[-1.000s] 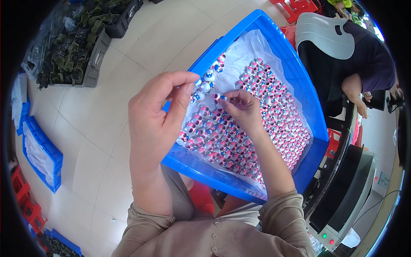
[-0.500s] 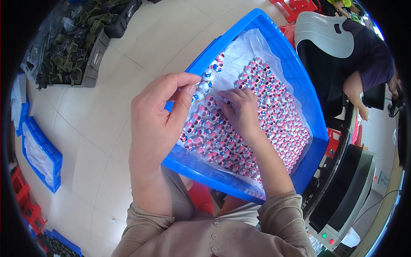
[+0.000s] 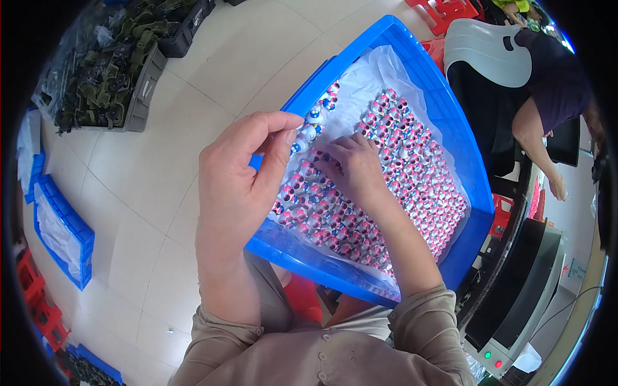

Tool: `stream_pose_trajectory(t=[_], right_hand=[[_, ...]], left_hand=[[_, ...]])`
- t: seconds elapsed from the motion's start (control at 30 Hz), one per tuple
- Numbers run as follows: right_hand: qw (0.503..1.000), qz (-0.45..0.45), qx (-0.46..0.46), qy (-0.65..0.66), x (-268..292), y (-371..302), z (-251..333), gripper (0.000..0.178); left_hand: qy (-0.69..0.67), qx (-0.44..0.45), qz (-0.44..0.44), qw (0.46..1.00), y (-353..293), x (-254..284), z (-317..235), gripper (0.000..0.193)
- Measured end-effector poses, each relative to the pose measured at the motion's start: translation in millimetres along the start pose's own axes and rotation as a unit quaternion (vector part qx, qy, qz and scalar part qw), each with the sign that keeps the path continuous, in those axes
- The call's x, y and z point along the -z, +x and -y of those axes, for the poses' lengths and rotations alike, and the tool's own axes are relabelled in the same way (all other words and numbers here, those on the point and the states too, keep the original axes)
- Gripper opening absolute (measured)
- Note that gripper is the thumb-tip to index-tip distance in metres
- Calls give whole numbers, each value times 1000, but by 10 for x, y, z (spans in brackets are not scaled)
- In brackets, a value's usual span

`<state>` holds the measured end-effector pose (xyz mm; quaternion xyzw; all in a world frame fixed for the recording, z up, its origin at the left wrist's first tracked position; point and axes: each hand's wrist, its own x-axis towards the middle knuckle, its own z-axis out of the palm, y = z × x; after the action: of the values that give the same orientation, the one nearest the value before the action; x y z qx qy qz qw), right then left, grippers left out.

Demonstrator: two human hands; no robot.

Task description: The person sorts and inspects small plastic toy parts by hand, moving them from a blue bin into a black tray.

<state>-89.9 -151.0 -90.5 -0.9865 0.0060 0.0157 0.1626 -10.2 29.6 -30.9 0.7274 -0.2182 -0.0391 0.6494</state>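
1. Left hand (image 3: 241,170) is raised at the blue tub's (image 3: 290,255) left rim, thumb and forefinger nearly meeting; whether they pinch anything cannot be told.
2. Right hand (image 3: 358,168) reaches over the figurines (image 3: 418,174), palm down, fingers curled; its grip is hidden.
3. Bare white liner (image 3: 360,80) gives room beyond the right hand.
4. Small, pink and white with dark and blue patches, the figurines crowd the tub.

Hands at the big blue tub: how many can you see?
2: the left hand by the blue tub's left edge, and the right hand over the small pink-and-white pieces inside. None seems hidden.
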Motion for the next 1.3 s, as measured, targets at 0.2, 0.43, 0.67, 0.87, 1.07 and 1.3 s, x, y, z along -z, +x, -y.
stream_pose_trajectory(t=[0.2, 0.43, 0.67, 0.87, 1.07, 1.3], right_hand=[[1000, 10, -12, -7, 30, 34, 38, 22], [992, -102, 56, 47, 63, 316, 76, 18], [986, -70, 110, -102, 58, 350, 62, 19], [990, 33, -58, 127, 115, 299, -37, 21], [988, 24, -54, 142, 153, 255, -34, 22], [994, 40, -39, 98, 106, 306, 55, 24]], left_hand=[[-1, 5, -3, 1000, -3, 12, 3, 9], [2, 4, -4, 1000, -4, -1, 10, 10], [9, 7, -1, 1000, 6, -8, 0, 10], [0, 11, -1, 1000, -1, 9, -4, 10], [5, 13, -2, 1000, 0, -3, -10, 9], [0, 11, -10, 1000, 0, -9, 6, 9]])
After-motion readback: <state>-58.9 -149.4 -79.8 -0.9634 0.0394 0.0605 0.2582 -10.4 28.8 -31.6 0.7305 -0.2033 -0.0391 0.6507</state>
